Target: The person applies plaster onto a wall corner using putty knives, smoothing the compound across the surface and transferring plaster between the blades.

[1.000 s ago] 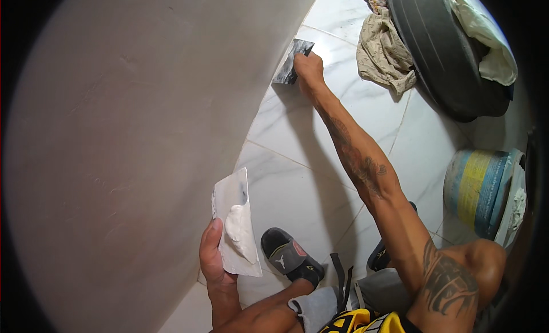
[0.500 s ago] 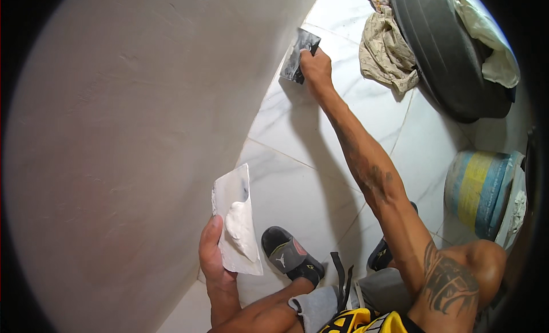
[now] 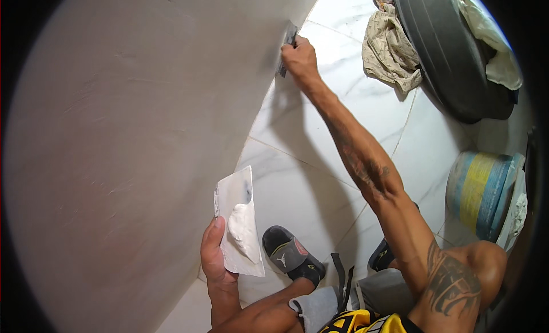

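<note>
My left hand grips the edge of a flat white board, its thumb on the upper face. A soft mound of white putty sits on that board. Far ahead, with my arm stretched out, my right hand is closed round a dark putty knife with a wide blade. The blade stands edge-on at the grey plastered wall, low down near the floor; whether it touches cannot be made out. My fingers hide the handle.
White marbled tiles cover the floor. At the right lie a crumpled beige cloth, a big black tub with a pale cloth over it, and a blue-and-yellow bucket with white residue. My sandalled foot is below.
My right hand has moved left to the wall, and the putty knife has turned from showing its broad face to nearly edge-on. My left hand and the board have barely shifted.
</note>
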A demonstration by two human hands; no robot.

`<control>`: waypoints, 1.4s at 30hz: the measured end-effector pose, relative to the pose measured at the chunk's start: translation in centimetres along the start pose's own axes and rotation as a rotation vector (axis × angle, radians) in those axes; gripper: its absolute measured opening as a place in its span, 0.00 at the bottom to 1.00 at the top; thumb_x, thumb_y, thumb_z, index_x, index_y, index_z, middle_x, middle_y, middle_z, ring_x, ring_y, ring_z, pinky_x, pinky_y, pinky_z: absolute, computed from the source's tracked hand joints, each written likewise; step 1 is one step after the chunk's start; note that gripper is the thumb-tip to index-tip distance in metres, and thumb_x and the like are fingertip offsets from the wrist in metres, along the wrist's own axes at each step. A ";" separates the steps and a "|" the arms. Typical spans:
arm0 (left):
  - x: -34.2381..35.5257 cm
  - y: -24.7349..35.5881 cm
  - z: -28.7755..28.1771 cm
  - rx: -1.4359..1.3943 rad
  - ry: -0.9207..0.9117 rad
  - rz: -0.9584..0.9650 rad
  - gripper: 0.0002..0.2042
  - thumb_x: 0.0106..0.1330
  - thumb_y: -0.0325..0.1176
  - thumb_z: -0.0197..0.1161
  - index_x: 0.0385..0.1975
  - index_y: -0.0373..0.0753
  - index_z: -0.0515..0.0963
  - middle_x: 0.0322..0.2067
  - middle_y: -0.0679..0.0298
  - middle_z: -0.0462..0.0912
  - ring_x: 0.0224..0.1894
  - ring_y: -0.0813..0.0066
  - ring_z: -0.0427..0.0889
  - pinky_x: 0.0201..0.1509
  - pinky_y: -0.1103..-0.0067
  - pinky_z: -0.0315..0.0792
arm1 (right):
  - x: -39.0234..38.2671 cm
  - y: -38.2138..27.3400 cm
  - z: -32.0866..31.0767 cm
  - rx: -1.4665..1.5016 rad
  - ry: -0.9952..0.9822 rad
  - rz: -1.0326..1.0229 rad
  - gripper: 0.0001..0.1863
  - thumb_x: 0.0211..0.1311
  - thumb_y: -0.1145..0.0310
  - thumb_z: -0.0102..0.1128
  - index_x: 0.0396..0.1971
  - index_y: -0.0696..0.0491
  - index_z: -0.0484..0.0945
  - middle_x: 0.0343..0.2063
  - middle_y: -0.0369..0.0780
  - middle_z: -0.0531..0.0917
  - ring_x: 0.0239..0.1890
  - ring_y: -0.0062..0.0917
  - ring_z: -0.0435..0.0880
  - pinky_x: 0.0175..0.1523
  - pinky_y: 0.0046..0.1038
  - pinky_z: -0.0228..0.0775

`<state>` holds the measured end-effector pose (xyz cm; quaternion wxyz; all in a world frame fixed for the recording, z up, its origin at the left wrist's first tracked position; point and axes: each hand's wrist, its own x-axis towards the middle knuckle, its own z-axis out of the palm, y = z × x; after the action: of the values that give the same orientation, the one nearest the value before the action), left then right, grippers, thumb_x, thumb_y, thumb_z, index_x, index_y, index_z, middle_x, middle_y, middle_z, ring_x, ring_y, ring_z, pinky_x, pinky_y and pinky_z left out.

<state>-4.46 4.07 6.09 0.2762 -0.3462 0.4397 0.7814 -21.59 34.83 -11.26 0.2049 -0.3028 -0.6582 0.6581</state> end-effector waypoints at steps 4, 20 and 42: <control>0.0 0.0 -0.1 0.019 0.019 0.003 0.15 0.71 0.36 0.50 0.48 0.31 0.72 0.34 0.57 0.83 0.29 0.68 0.85 0.28 0.75 0.82 | -4.2 -1.3 2.4 -0.157 0.142 -0.450 0.19 0.51 0.76 0.50 0.44 0.68 0.72 0.35 0.47 0.72 0.36 0.34 0.72 0.40 0.30 0.66; -0.3 -0.3 0.1 0.072 0.018 0.008 0.14 0.72 0.40 0.48 0.43 0.35 0.73 0.24 0.60 0.80 0.14 0.70 0.78 0.12 0.77 0.72 | -4.1 -4.0 -1.9 -0.135 0.273 -0.169 0.08 0.54 0.77 0.50 0.32 0.63 0.74 0.24 0.46 0.77 0.27 0.33 0.77 0.34 0.30 0.70; -0.7 -0.2 0.5 0.076 -0.012 -0.004 0.13 0.72 0.41 0.48 0.42 0.36 0.73 0.24 0.60 0.81 0.13 0.71 0.77 0.12 0.78 0.71 | -14.9 -4.8 2.2 -0.129 -0.096 -0.915 0.33 0.42 0.89 0.53 0.56 0.63 0.68 0.48 0.50 0.72 0.48 0.43 0.73 0.52 0.34 0.69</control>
<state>-3.98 4.49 6.69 0.2933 -0.3315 0.4666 0.7657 -12.73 23.48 -4.74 0.4240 0.0375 -0.7727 0.4710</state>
